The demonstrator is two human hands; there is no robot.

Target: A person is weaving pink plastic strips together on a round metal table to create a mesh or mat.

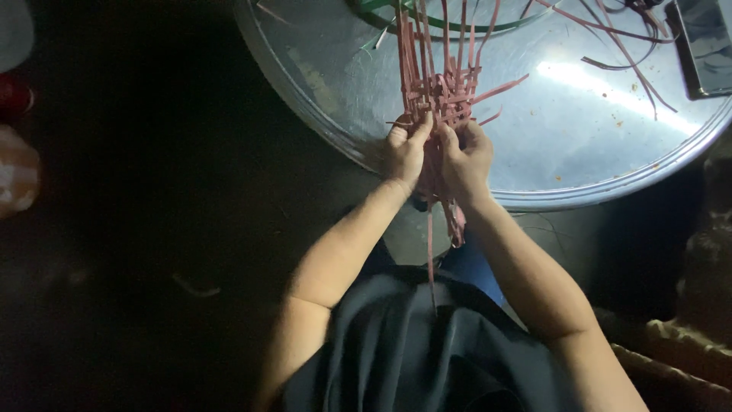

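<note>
Both hands, left hand point(405, 152) and right hand point(465, 156), closed on pink woven strips point(442, 91) over round metal tray point(579, 137), loose strands dangling below.

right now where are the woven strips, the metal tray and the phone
woven strips point(444, 93), head view, on the interlaced reddish patch above the fingers
metal tray point(534, 200), head view, on its near rim
phone point(705, 46), head view, on its dark screen at the tray's far right

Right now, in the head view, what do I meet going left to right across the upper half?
Red round object → left hand → woven pink strips → right hand → dark flat device on the metal tray.
</note>
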